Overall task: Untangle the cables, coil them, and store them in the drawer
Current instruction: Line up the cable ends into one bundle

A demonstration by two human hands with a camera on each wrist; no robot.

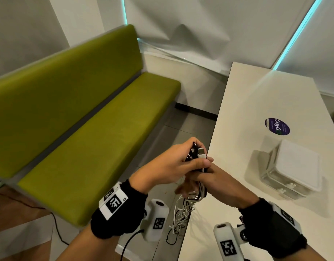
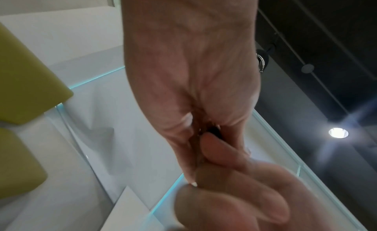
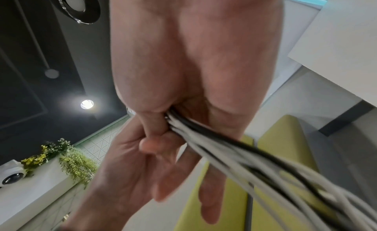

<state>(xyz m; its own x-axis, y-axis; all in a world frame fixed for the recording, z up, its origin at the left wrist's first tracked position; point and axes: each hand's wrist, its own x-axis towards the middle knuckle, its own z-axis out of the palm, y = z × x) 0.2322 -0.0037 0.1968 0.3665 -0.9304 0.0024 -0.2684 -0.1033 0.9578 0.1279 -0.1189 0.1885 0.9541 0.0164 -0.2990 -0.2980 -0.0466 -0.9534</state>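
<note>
1. The long olive-green padded bench (image 1: 83,117) ran along the wall, well apart from the work and carrying nothing.
2. The white rectangular desk (image 1: 260,102) stood to the right; both hands hovered just off its left edge, probably so the loose cable lengths could hang free without dragging over the top.
3. The small clear plastic drawer unit with a white lid (image 1: 294,170) sat near the desk's right edge, its knobbed drawers apparently closed; what lay inside could not be made out. Storing looked some way off.
4. The left hand (image 1: 170,166) had its fingers curled round the upper end of the bundle, the plugs poking out above the fist, likely to keep the ends gathered and aligned.
5. The right hand (image 1: 209,178) sat just below and touching it; the right wrist view showed its fingers (image 3: 155,126) curled round the strands, seemingly to strip the tangles downward.
6. The bundle of white and black cables (image 1: 183,210) hung in loose, uncoiled loops below the hands, beside the desk's left edge.
7. A white USB plug (image 1: 257,153) topped the bundle.
</note>
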